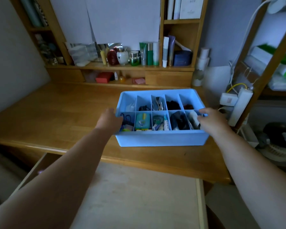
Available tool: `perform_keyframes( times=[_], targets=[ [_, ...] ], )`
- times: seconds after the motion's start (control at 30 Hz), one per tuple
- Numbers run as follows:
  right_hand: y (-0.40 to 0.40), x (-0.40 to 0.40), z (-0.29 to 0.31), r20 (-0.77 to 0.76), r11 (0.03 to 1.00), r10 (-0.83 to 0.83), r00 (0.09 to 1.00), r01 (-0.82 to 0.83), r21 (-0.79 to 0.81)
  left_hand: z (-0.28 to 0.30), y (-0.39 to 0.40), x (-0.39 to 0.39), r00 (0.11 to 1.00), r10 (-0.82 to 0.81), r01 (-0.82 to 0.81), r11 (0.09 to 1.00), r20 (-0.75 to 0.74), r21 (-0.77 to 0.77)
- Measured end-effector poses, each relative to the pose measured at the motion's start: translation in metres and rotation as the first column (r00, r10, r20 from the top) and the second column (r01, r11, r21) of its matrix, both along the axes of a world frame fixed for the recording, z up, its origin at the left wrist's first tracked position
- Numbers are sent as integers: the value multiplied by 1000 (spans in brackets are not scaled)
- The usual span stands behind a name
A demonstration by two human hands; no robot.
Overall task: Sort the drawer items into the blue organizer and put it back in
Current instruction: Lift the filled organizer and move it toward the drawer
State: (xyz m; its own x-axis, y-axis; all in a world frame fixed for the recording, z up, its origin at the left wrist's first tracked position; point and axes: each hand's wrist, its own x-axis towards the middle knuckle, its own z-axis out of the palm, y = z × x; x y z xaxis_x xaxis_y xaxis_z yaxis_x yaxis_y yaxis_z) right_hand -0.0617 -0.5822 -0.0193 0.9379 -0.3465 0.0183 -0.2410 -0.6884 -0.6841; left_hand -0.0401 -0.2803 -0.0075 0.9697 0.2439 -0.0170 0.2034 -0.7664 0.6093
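The blue organizer [162,139] is sitting on the wooden desk [56,113], toward its right end and close to the near edge, with both of the person's arms reaching out to it. The left hand [109,119] is lying against the organizer's left wall at the near-left corner, thumb side over the rim; its fingers are hidden behind the wall, so I cannot tell how tightly they are curling. The right hand [210,119] is gripping the right wall, fingers hooking over the rim into the near-right compartment.

The organizer is divided into two rows of five compartments, and all are holding something. In the near row, from the left: dark looped cords, a teal case [142,121], small tubes and packets, dark fabric, and a white folded item beside the right hand. In the far row I am seeing something white, black bands, a crumpled packet, a black bundle and a dark reddish piece.

Below the desk's near edge an open drawer [139,195] is standing pulled out, its pale bottom showing. At the far side, bottles and tubes [149,54] are lining the shelf.
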Motion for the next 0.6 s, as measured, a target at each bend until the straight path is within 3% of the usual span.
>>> perform_keyframes(
  times=[0.2,0.4,0.5,0.6],
  targets=[
    [-4,-17,-6,70,1000,-3,998,2,16,-11,8,-10,998,-23,24,1000,54,-14],
    [-1,-70,-4,124,992,-7,992,22,-125,-18,34,-51,999,27,-33,988,-45,-152],
    [0,-80,12,-35,996,-37,999,34,-77,-20,45,-77,996,10,-19,995,-84,-98],
    [8,-96,21,-181,993,112,977,-115,-3,-18,56,-110,999,2,-7,994,-48,-106]
  ],
)
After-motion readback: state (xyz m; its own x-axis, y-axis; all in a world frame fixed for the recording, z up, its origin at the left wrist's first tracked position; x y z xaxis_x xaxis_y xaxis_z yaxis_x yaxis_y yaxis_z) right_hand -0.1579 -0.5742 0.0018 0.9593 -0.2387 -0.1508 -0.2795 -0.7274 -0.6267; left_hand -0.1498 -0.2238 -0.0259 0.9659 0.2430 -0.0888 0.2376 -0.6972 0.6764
